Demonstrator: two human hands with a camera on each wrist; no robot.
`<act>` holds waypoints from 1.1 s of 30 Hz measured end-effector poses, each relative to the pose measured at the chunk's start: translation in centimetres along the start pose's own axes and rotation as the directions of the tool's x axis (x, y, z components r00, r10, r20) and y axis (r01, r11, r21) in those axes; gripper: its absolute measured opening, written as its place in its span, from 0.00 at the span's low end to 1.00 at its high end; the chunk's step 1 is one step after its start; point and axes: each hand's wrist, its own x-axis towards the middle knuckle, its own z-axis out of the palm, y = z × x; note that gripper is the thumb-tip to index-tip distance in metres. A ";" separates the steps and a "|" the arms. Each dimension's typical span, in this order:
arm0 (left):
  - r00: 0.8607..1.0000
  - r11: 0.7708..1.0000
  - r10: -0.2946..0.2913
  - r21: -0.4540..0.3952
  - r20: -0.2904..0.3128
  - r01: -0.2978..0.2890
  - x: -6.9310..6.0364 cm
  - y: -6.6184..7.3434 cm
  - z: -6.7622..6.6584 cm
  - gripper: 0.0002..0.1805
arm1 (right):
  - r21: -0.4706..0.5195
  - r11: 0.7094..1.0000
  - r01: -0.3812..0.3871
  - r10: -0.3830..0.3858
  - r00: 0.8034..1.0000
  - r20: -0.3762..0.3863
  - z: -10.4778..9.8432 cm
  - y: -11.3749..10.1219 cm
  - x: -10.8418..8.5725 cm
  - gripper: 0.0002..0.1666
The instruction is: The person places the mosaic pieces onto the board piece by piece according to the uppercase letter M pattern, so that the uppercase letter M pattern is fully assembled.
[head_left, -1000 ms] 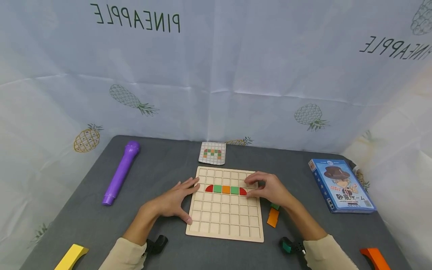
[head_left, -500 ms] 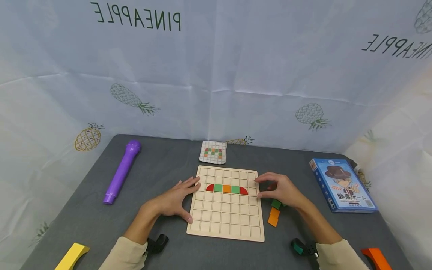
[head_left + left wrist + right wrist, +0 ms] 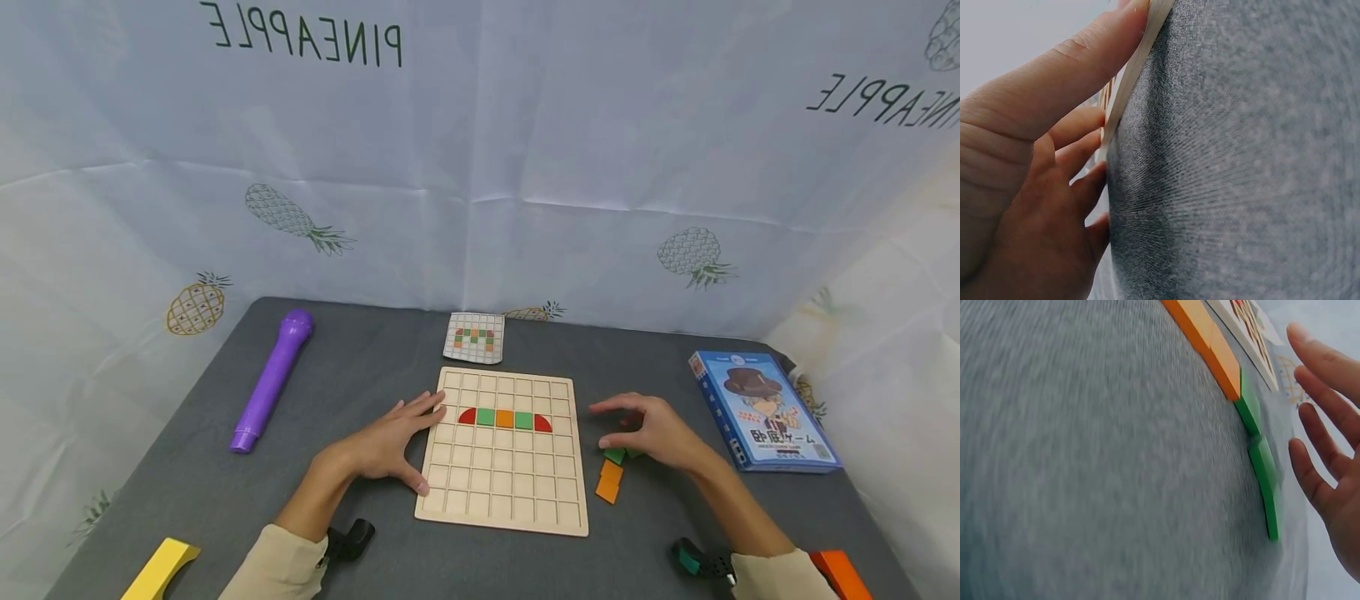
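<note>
A wooden grid board (image 3: 510,483) lies mid-table, with a row of a red rounded tile (image 3: 467,416), a green tile (image 3: 486,417), an orange tile (image 3: 505,419), another green tile and another red one. Spread along its left edge, my left hand (image 3: 386,442) touches it with thumb and fingertips; the left wrist view shows the thumb (image 3: 1079,69) against the rim. Right of the board, my right hand (image 3: 652,429) hovers, fingers apart and holding nothing, by loose green tiles (image 3: 1265,475) partly hidden under it in the head view. Loose orange tiles (image 3: 609,482) lie just nearer.
Behind the board lies a pattern card (image 3: 473,342). A purple microphone-shaped stick (image 3: 272,379) is at left, a blue game box (image 3: 761,412) at right. A yellow arched block (image 3: 161,571) and an orange block (image 3: 842,575) sit near the front corners.
My right hand has left the board's red tile at the row's right end and moved right to above the loose green tiles. The left hand stays at the board's edge.
</note>
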 end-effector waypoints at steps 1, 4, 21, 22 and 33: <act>1.000 1.000 0.000 -0.002 0.001 0.000 0.0 0.0 0.0 0.65 | -0.005 1.000 -0.001 0.001 1.000 -0.001 -0.1 0.1 -0.2 0.26; 1.000 1.000 0.005 -0.001 -0.002 -0.005 0.0 0.0 0.0 0.65 | -0.029 1.000 -0.006 0.006 1.000 -0.006 -0.4 0.4 -0.8 0.25; 1.000 1.000 0.001 0.002 0.002 -0.001 0.0 -0.3 0.2 0.65 | -0.071 0.998 -0.002 0.002 1.000 -0.011 0.2 1.3 -2.3 0.20; 1.000 1.000 0.002 0.003 0.002 -0.002 0.0 -0.3 0.2 0.65 | -0.070 0.998 -0.002 0.002 1.000 -0.004 0.2 1.3 -2.3 0.20; 1.000 1.000 -0.009 -0.003 0.002 0.009 0.2 -0.2 0.1 0.65 | 0.003 0.999 0.046 -0.046 0.999 0.027 0.3 1.9 -2.2 0.15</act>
